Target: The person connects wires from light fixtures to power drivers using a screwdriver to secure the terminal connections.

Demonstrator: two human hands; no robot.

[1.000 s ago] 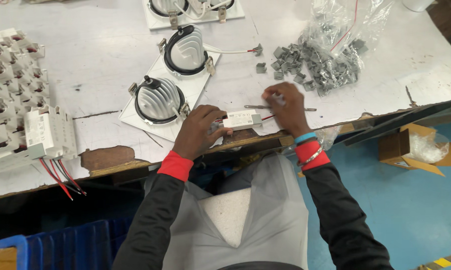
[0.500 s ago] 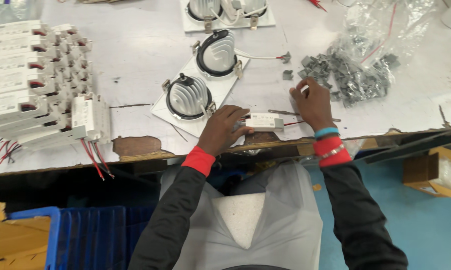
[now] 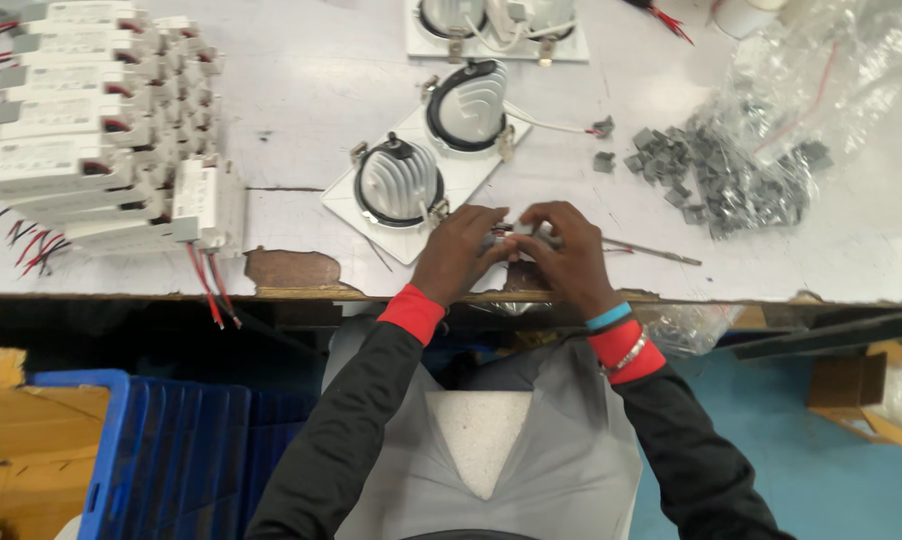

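Observation:
My left hand (image 3: 458,252) and my right hand (image 3: 563,252) meet at the table's front edge, both closed around a small white driver box (image 3: 511,238) that they mostly hide. Just beyond the hands lies a white double downlight fitting (image 3: 426,165) with two round finned housings. A white wire runs from it to a grey connector (image 3: 601,127). A thin metal screwdriver (image 3: 656,252) lies on the table just right of my right hand.
A stack of white driver boxes with red wires (image 3: 101,150) fills the left of the white table (image 3: 301,90). A heap of small grey clips (image 3: 716,175) spills from a clear plastic bag at the right. Another double fitting (image 3: 496,25) sits at the back. A blue crate (image 3: 161,450) stands below left.
My right hand has come back from the grey clips to the driver box, and both hands now close over it. The view has shifted, showing more of the left stack.

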